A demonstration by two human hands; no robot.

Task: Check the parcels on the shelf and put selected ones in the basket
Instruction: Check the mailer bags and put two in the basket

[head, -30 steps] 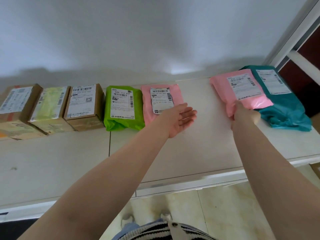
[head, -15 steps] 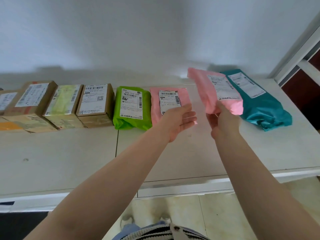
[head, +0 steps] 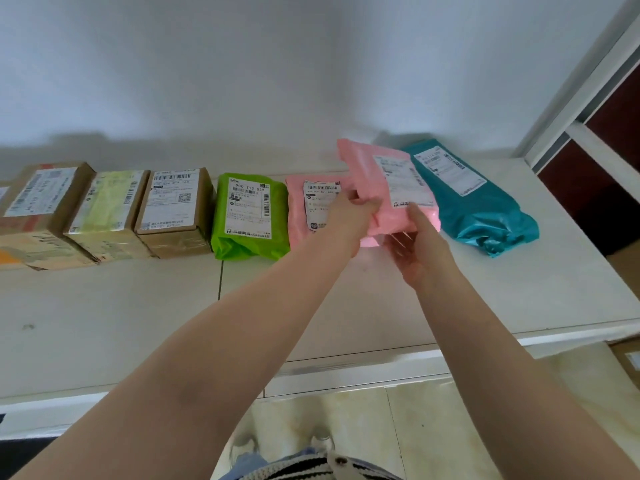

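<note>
A large pink parcel [head: 377,181] with a white label is lifted off the white shelf [head: 519,282], tilted, held by both hands. My left hand [head: 349,216] grips its left lower edge; my right hand [head: 415,251] holds its bottom end from below. Behind my left hand a smaller pink parcel [head: 301,202] lies flat. A green parcel [head: 249,216] lies left of it and a teal parcel [head: 474,202] lies to the right. No basket is in view.
Three cardboard boxes [head: 173,209] [head: 107,213] [head: 38,209] line the shelf's left part against the white wall. A white and dark red door frame [head: 595,126] stands at the right. A cardboard box corner [head: 632,362] sits on the tiled floor below the shelf edge.
My right hand lifted the large pink parcel from beside the teal one and carried it leftward. My left hand, open before, closed on the parcel's edge.
</note>
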